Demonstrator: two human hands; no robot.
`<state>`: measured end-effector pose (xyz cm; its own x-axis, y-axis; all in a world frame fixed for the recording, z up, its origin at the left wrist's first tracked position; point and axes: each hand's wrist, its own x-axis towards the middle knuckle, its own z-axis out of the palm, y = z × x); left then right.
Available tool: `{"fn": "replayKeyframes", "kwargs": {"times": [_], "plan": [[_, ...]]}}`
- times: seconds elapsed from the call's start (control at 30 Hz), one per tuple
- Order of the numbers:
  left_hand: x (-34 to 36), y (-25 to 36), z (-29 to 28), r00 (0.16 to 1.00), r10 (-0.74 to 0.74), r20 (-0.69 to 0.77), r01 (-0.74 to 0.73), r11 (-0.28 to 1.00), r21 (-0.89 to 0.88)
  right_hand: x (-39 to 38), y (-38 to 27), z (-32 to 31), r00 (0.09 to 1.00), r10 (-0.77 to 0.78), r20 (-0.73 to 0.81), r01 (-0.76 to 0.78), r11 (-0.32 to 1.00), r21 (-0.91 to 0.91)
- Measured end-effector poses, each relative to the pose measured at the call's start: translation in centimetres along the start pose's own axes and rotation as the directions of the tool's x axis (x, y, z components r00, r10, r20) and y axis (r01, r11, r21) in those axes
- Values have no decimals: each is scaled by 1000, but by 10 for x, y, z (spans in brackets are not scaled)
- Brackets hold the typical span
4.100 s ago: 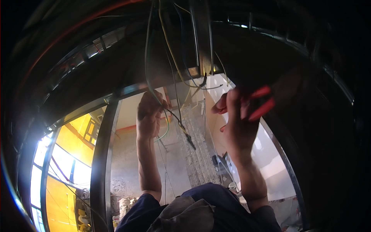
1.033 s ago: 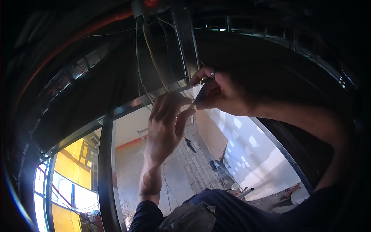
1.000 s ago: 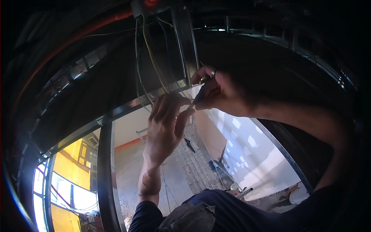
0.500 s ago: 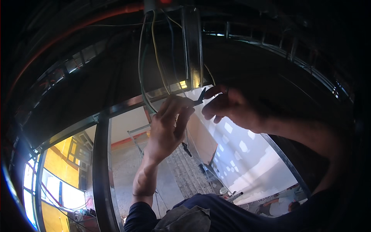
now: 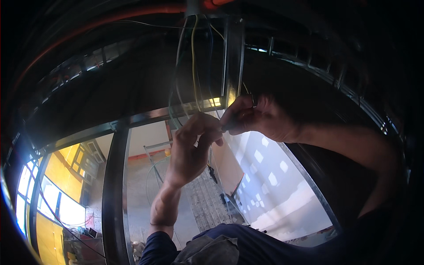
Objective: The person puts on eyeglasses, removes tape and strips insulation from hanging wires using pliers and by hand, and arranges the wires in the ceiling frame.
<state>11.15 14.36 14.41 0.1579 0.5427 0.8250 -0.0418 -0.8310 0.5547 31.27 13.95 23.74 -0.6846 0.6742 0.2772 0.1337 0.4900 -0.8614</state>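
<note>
Closing the small gap of half a second ago, the right hand (image 5: pixel 259 118) has come in until its fingertips meet those of the left hand (image 5: pixel 191 143). Both are raised just below the foot of a metal post (image 5: pixel 234 57), the left hand to its left, the right hand, wearing a ring, to its right. Thumb and forefinger of each are pressed together, pinching a small dark strip (image 5: pixel 224 128) that I can barely see between them. Loose wires hang left of the post: a yellow wire (image 5: pixel 193 66) running down behind the left hand, a grey wire (image 5: pixel 178 57) farther left, a blue wire (image 5: pixel 211 57) nearest the post. Below the post, under the left hand, dangles a black wire end (image 5: pixel 212 173). A metal beam (image 5: pixel 159 115) runs left from the post's foot; below and right stands a patched white wall (image 5: pixel 274 194).
</note>
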Motion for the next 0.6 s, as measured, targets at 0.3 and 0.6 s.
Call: {"fn": "replayKeyframes", "kwargs": {"times": [0.3, 0.6], "plan": [[1, -4, -3, 1000, 4, -24, -7, 992, -124, 15, 9, 8, 981, -161, -104, 148, 981, -122], [-2, -1, 1, 989, -131, -61, 108, 951, -288, 8, 26, 6, 973, -112, -203, 120, 992, 27]]}}
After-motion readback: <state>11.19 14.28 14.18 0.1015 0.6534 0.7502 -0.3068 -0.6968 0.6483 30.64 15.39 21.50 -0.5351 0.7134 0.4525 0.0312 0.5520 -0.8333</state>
